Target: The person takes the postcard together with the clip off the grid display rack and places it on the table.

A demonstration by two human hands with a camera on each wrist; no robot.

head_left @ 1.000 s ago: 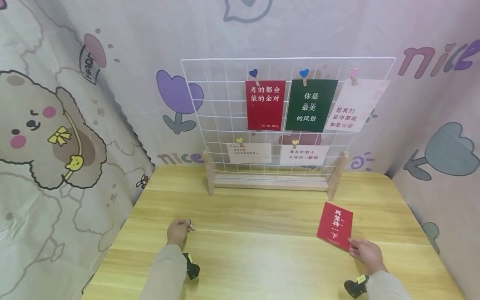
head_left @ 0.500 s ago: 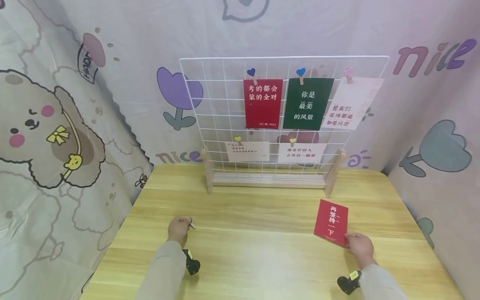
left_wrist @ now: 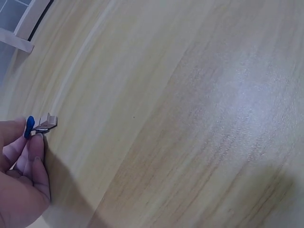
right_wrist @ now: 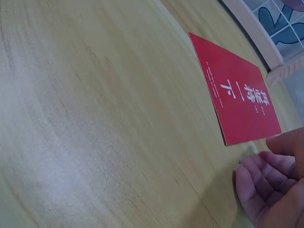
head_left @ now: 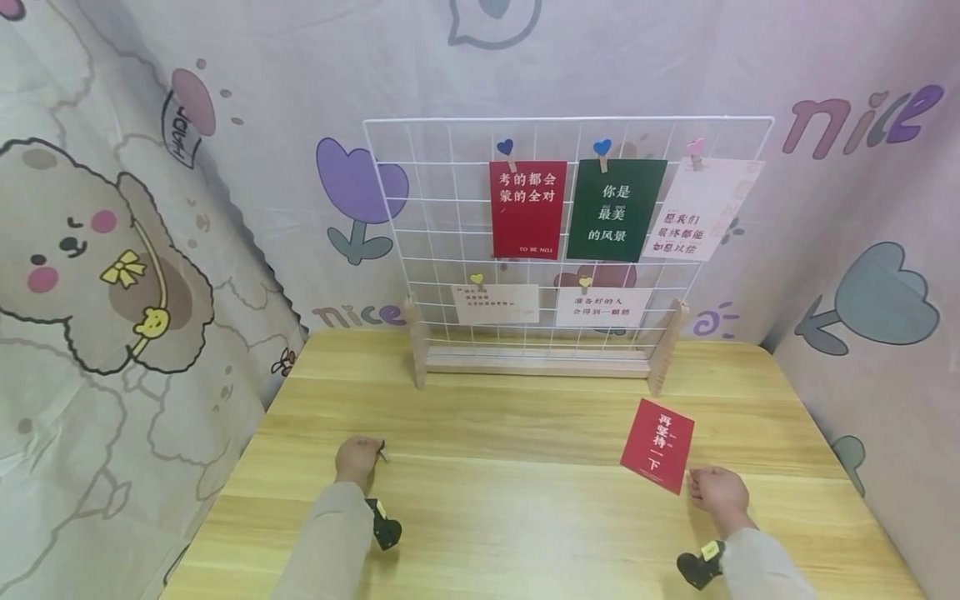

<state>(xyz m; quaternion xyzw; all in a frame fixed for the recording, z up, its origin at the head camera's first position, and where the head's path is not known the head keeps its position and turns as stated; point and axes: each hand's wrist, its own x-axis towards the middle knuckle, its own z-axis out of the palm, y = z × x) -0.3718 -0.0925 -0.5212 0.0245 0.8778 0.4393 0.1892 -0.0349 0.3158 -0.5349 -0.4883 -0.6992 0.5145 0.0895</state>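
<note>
In the left wrist view my left hand (left_wrist: 23, 175) pinches a small wooden clothespin (left_wrist: 46, 122) by its blue heart end, between thumb and fingers. The head view shows that hand (head_left: 358, 461) low over the left part of the table. A red card (head_left: 658, 446) with white characters lies face up on the right part of the table. Beside its near right corner is my right hand (head_left: 718, 492), fingers loosely curled. In the right wrist view, a narrow gap separates the thumb of this hand (right_wrist: 275, 185) from the card (right_wrist: 237, 95), and nothing shows in its grasp.
A white wire grid (head_left: 442, 217) stands in wooden feet (head_left: 670, 350) at the table's back. Heart clothespins hold several cards on it, including a red one (head_left: 528, 221), a green one (head_left: 617, 221) and a pale pink one (head_left: 701, 196). Patterned cloth (head_left: 247, 50) surrounds the table.
The right hand has moved slightly left with the red card and let go of it; the card now lies turned a little. The left hand keeps its pinch on the clothespin and has hardly moved.
</note>
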